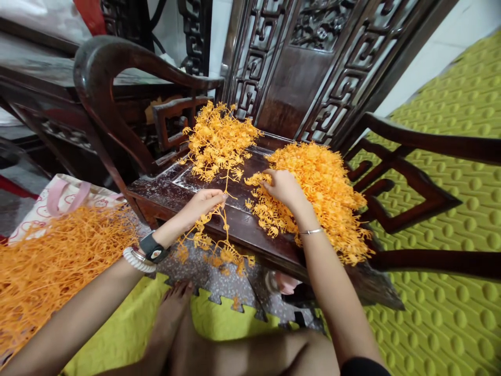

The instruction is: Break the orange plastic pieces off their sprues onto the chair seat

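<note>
My left hand (207, 202) pinches the thin stem of an orange plastic flower sprig (226, 230), which hangs below the fingers over the front edge of the chair seat (250, 222). My right hand (287, 190) is closed at the left side of a big heap of orange plastic flower pieces (321, 177). Small orange pieces show at its fingertips, though the fingers partly hide the grip. Behind the left hand lies a loose cluster of branched orange sprigs (219, 141) on the seat.
The dark carved wooden chair has a curved left armrest (129, 57) and a right armrest (422, 138). Thin bare orange stems (66, 250) pile up at lower left by a cloth bag (57, 196). Yellow-green foam mats (450, 292) cover part of the floor.
</note>
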### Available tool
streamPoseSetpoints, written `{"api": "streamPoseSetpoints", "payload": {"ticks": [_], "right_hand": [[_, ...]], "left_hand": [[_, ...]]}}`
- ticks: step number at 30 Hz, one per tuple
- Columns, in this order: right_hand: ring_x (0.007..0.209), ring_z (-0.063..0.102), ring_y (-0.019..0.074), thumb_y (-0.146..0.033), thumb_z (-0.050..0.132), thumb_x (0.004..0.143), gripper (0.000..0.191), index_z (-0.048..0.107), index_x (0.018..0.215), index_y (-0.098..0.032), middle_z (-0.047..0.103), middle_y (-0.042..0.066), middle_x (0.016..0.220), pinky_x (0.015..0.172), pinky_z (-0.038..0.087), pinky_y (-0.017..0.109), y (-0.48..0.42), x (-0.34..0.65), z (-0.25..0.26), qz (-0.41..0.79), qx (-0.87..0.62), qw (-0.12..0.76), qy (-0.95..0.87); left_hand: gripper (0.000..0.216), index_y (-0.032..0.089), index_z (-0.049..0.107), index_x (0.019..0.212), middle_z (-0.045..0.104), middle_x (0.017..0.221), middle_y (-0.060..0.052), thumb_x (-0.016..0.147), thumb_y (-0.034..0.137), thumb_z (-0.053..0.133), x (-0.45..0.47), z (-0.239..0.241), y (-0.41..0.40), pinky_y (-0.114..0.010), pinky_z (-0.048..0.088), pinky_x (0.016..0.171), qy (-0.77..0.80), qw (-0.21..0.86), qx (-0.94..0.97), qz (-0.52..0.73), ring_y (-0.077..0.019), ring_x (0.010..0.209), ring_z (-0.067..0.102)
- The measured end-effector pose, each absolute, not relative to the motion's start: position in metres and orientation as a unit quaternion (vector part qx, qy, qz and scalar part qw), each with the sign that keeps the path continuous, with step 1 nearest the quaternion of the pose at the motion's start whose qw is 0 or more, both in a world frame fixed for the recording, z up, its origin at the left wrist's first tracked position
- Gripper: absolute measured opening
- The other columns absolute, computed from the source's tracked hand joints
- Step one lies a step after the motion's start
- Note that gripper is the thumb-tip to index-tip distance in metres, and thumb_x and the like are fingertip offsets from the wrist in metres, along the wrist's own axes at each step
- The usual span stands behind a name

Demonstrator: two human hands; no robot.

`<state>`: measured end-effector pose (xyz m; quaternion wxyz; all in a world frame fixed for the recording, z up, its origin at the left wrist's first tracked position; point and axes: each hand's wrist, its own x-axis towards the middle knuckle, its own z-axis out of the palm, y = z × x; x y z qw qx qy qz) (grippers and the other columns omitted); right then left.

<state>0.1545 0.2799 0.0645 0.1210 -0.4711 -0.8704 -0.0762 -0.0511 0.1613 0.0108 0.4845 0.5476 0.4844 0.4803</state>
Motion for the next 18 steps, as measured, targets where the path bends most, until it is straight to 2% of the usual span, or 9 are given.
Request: {"api": "streamPoseSetpoints", "payload": {"ticks": [2, 7, 10, 12, 15, 18], "right_hand": [[0.072, 0.060, 0.0229, -0.019, 0.056, 0.080, 0.026, 0.067, 0.103, -0.014, 0.064, 0.007, 0.068, 0.067, 0.041, 0.033, 0.280, 0.153, 0.063, -0.073, -0.474, 0.122, -0.869], [0.074, 0.059, 0.0237, -0.015, 0.058, 0.075, 0.011, 0.069, 0.075, -0.015, 0.064, 0.010, 0.072, 0.067, 0.043, 0.034, 0.279, 0.152, 0.062, -0.090, -0.495, 0.117, -0.856], [0.078, 0.059, 0.0261, -0.025, 0.057, 0.081, 0.021, 0.066, 0.066, -0.015, 0.064, 0.013, 0.077, 0.073, 0.044, 0.038, 0.275, 0.151, 0.065, -0.110, -0.474, 0.158, -0.859], [0.085, 0.059, 0.0258, -0.033, 0.047, 0.089, 0.030, 0.067, 0.075, -0.014, 0.064, 0.013, 0.084, 0.078, 0.045, 0.038, 0.269, 0.147, 0.066, -0.079, -0.416, 0.239, -0.873], [0.090, 0.059, 0.0207, -0.040, 0.033, 0.096, 0.037, 0.059, 0.108, -0.017, 0.064, 0.010, 0.099, 0.083, 0.045, 0.035, 0.258, 0.135, 0.063, 0.063, -0.318, 0.352, -0.878], [0.082, 0.058, 0.0181, -0.046, 0.037, 0.094, 0.040, 0.048, 0.122, -0.021, 0.063, 0.007, 0.099, 0.078, 0.046, 0.033, 0.248, 0.118, 0.055, 0.171, -0.276, 0.372, -0.870]], "left_hand": [[0.036, 0.018, 0.050, 0.059, 0.032, 0.047, 0.007, 0.079, 0.047, 0.056, -0.051, 0.010, 0.161, -0.025, 0.010, 0.045, 0.482, 0.487, 0.548, 0.480, -0.0064, 0.041, 0.021], [0.036, 0.018, 0.049, 0.059, 0.031, 0.046, 0.007, 0.082, 0.046, 0.054, -0.052, 0.006, 0.163, -0.024, 0.011, 0.045, 0.480, 0.487, 0.551, 0.478, -0.0063, 0.041, 0.021], [0.036, 0.018, 0.049, 0.060, 0.029, 0.047, 0.007, 0.082, 0.046, 0.054, -0.052, 0.003, 0.165, -0.024, 0.011, 0.045, 0.476, 0.481, 0.560, 0.478, -0.0066, 0.041, 0.021], [0.036, 0.018, 0.049, 0.060, 0.029, 0.047, 0.008, 0.083, 0.046, 0.053, -0.052, 0.002, 0.165, -0.024, 0.012, 0.045, 0.477, 0.476, 0.569, 0.471, -0.0069, 0.041, 0.021], [0.034, 0.018, 0.049, 0.061, 0.031, 0.050, 0.007, 0.084, 0.043, 0.051, -0.050, 0.001, 0.163, -0.023, 0.017, 0.047, 0.469, 0.446, 0.605, 0.465, -0.0076, 0.045, 0.024], [0.032, 0.017, 0.047, 0.061, 0.035, 0.054, 0.006, 0.084, 0.039, 0.048, -0.047, 0.003, 0.159, -0.023, 0.022, 0.051, 0.459, 0.409, 0.642, 0.458, -0.0083, 0.050, 0.029]]}}
